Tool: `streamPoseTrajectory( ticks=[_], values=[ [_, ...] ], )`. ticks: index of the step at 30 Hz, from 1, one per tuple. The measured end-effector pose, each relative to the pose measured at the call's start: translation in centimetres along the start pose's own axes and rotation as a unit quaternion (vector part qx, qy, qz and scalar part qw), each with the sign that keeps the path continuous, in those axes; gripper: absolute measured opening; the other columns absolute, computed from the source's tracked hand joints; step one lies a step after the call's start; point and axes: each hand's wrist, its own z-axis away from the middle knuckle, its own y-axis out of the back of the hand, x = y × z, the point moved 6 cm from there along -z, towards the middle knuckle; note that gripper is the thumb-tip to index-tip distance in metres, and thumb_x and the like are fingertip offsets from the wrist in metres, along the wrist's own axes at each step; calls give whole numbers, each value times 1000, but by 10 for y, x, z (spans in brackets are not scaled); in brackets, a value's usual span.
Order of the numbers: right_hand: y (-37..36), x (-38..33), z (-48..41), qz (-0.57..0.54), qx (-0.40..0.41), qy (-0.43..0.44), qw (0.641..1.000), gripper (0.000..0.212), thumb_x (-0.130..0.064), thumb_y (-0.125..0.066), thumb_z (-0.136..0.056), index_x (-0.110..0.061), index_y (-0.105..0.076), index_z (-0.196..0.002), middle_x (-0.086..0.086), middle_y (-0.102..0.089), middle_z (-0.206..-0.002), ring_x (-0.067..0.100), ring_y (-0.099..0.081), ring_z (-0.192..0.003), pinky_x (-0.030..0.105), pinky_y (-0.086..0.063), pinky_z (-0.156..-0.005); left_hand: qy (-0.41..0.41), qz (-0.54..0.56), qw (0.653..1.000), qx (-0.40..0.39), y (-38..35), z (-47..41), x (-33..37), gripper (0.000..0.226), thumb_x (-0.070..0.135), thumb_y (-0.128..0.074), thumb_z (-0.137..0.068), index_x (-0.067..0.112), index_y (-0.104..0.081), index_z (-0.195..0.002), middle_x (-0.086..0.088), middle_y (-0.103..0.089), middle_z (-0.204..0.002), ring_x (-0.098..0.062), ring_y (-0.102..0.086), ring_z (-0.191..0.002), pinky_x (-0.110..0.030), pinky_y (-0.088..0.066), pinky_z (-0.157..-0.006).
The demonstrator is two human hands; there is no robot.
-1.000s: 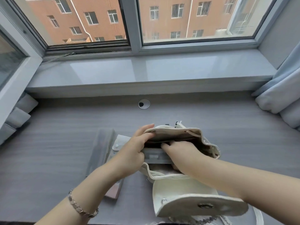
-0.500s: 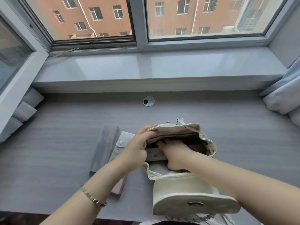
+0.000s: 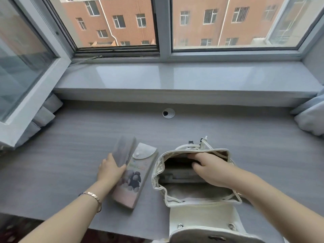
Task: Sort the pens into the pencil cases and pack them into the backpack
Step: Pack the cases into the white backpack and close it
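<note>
Grey wood-grain desk (image 3: 70, 146) under window sill. Cream drawstring backpack (image 3: 201, 216), mouth open, flat grey pencil case (image 3: 180, 174) inside. Left hand (image 3: 109, 170) gripping translucent grey case (image 3: 123, 149), touching pink cartoon-print flap case (image 3: 135, 179). Right hand (image 3: 210, 170) in backpack mouth, fingers curled, grip unclear.

Bedroom or dorm study nook, upper floor. Evidence: grey wood-grain desk (image 3: 70, 155) with cable grommet (image 3: 168, 113), butted against a stone windowsill (image 3: 175, 78); curtain (image 3: 310, 120) at right; brick apartment block (image 3: 210, 23) outside the window.
</note>
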Motion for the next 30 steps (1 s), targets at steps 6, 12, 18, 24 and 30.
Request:
streamPoseTrajectory(
  ticks=[6, 12, 18, 24, 30],
  values=[
    [9, -8, -2, -127, -19, 6, 992, 34, -41, -41, -93, -23, -61, -115, -16, -61, -104, 7, -52, -106, 19, -39, -86, 5, 139, 987, 77, 47, 29, 41, 71, 39, -56, -80, 7, -29, -138, -23, -47, -132, -39, -46, -120, -41, -39, -95],
    [7, -4, -22, -436, -78, -101, 891, 114, -93, -46, -38, -11, -61, -116, 2, -61, -123, 13, -50, -120, 36, -36, -104, -173, 271, 947, 2, 89, 126, 149, 71, 50, -42, -64, 29, -34, -132, 3, -59, -85, -18, -58, -79, -31, -44, -70],
    [19, -11, -16, -598, -104, 2, 795, 60, -59, -62, -64, -14, -69, -103, 4, -71, -103, 18, -65, -99, 33, -44, -98, -325, 45, 943, -45, 36, 173, 188, 69, 50, -51, -84, 27, -20, -141, -4, -43, -124, -22, -47, -116, -31, -38, -96],
    [31, 13, -6, -466, 71, 43, 881, 12, -20, -64, -82, -20, -67, -94, 2, -72, -95, 15, -67, -88, 31, -52, -86, -473, 25, 867, 156, 44, 144, 170, 22, 32, -50, -76, 15, -64, -80, -8, -63, -105, -24, -40, -105, -31, -41, -88],
    [30, 4, 5, -282, 180, 185, 924, 25, -33, -78, -59, -42, -67, -80, -31, -66, -77, -11, -57, -79, 9, -43, -78, -367, 9, 930, 17, 16, 114, 151, 36, 18, -38, -81, 11, -68, -99, -14, -42, -140, -31, -31, -129, -32, -25, -108]
  ],
)
